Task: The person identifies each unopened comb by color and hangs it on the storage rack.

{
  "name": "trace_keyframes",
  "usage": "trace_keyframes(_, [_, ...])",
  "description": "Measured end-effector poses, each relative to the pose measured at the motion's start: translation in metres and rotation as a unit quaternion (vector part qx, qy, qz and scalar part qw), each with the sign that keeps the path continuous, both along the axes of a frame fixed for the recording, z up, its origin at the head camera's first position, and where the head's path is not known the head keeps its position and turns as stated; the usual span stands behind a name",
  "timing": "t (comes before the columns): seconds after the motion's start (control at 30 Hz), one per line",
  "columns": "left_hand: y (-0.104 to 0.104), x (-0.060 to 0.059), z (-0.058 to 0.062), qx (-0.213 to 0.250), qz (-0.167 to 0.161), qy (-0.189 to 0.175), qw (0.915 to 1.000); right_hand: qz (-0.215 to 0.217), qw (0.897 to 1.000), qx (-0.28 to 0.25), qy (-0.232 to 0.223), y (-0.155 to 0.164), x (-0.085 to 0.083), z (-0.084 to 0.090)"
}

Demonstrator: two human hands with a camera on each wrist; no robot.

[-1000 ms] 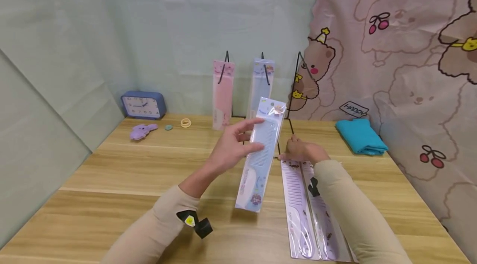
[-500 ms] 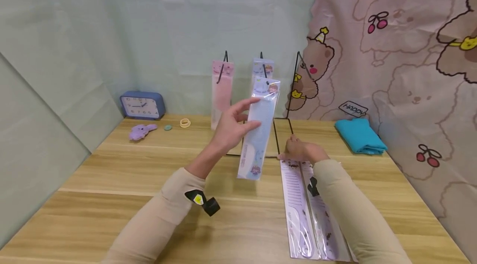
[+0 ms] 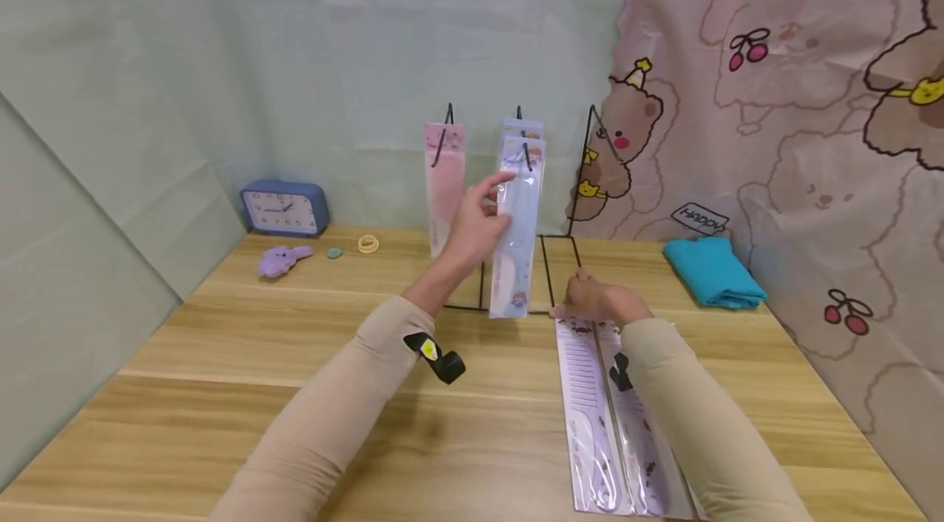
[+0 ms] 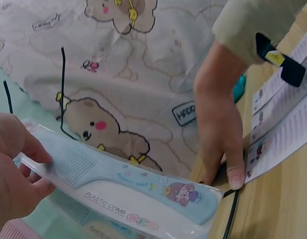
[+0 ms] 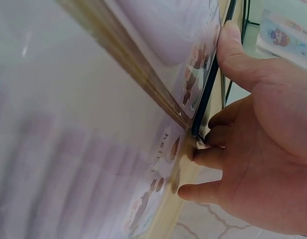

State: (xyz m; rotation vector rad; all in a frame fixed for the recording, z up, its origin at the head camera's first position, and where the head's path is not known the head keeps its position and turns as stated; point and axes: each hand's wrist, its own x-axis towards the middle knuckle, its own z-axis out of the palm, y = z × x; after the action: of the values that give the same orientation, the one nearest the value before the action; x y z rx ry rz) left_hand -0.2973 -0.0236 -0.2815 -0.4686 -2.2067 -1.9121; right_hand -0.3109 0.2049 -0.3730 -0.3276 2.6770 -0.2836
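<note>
A pale green backdrop (image 3: 295, 55) and a pink cloth printed with cartoon bears and cherries (image 3: 796, 96) enclose a light wood-grain counter (image 3: 258, 358). At the counter's back stands a black wire display rack (image 3: 546, 260) with three upright hooks; a pink packaged comb (image 3: 445, 178) hangs from the hook furthest left. The left hand (image 3: 475, 231), its grip closed on a pale blue plastic comb in clear packaging (image 3: 516, 235), holds the pack upright against the middle hook, in front of another blue pack already hanging there. The right hand (image 3: 597, 301) rests on the counter at the rack's base, thumb and curled fingers around the black wire, touching the top edge of two lilac packaged combs (image 3: 597, 415) lying flat side by side. A folded teal cloth (image 3: 714, 270) lies near the bear cloth, a blue rectangular alarm clock (image 3: 283, 209) in the far left corner. Beside the clock sit a small purple plush toy (image 3: 280, 261), a yellow hair ring (image 3: 368, 243) and a tiny green round object (image 3: 334, 252). The lilac packs are cut off by the lower edge of the head view and blurred in the right wrist view; whether the blue pack's hole is on the hook cannot be made out.
</note>
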Motion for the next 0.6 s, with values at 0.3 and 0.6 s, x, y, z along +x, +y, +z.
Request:
trace_keyframes(0.3, [0.002, -0.027, 0.009, -0.043, -0.028, -0.020, 0.9985, 0.000, 1.000, 0.008, 0.000, 0.001, 0.000, -0.002])
trace_keyframes(0.6, [0.004, -0.040, 0.009, -0.030, -0.059, -0.048, 0.9966, 0.004, 1.000, 0.003, 0.008, 0.002, 0.000, 0.000])
